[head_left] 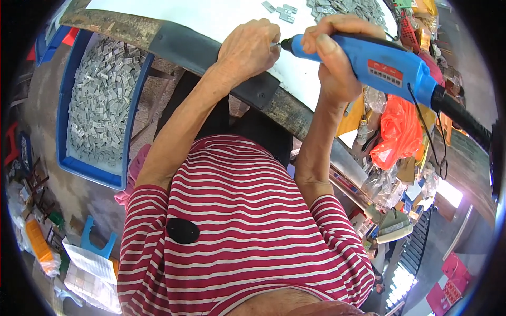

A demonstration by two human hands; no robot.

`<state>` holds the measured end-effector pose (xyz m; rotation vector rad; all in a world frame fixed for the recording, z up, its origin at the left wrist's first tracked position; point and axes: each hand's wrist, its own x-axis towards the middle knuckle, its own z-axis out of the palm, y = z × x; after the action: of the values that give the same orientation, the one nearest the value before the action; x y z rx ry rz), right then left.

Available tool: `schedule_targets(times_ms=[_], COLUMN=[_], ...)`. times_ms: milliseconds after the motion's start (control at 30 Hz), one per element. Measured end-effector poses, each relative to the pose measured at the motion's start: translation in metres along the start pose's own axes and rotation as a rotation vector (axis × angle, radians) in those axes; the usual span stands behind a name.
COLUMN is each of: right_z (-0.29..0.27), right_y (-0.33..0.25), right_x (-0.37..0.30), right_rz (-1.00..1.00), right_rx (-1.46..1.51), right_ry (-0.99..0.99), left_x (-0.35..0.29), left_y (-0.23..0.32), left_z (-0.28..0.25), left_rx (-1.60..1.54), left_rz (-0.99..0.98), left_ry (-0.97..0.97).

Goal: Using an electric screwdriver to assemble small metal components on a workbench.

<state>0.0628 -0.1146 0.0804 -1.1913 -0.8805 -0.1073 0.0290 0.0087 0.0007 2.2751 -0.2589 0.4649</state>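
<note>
My right hand (pixel 337 60) is wrapped round a blue electric screwdriver (pixel 363 48) with a black nose. The tool lies nearly level over the white work surface (pixel 295 73), its tip pointing left. My left hand (pixel 250 48) is closed, knuckles up, right at that tip. Whatever its fingers pinch is mostly hidden; only a small bit shows by the nose. Beyond both hands, several small grey metal pieces (pixel 287 13) lie loose. A heap of similar pieces (pixel 348 7) sits to their right.
Left of my legs stands a blue bin (pixel 62 121) filled with small grey metal pieces (pixel 103 95). The bench edge (pixel 182 45) runs in front of me. At right are a red plastic bag (pixel 398 129) and a black cable (pixel 440 131) trailing from the screwdriver.
</note>
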Motion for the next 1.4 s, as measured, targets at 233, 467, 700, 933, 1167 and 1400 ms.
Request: schedule_targets(times_ms=[233, 467, 700, 933, 1167, 1400], right_z=[-0.013, 0.001, -0.017, -0.032, -0.033, -0.029], right_y=[-0.008, -0.027, -0.044, -0.013, 0.000, -0.001], right_x=[0.009, 0.006, -0.003, -0.018, -0.019, -0.017], right_rz=[-0.083, -0.196, -0.205, -0.093, -0.055, -0.063], right_rx=[0.030, -0.048, 0.042, 0.000, 0.022, 0.018], right_ry=[-0.018, 0.006, 0.277, 0.508, 0.554, 0.570], left_x=[0.000, 0.000, -0.012, -0.078, -0.179, -0.241], left_y=[0.001, 0.000, 0.000, -0.027, -0.091, -0.159], left_z=[0.003, 0.002, -0.016, -0.091, -0.160, -0.189], left_rx=[0.017, 0.069, -0.398, -0.336, 0.219, 0.583], left_rz=[0.077, -0.061, -0.197, -0.431, -0.622, -0.659], left_ry=[0.153, 0.004, 0.105, 0.440, 0.533, 0.450])
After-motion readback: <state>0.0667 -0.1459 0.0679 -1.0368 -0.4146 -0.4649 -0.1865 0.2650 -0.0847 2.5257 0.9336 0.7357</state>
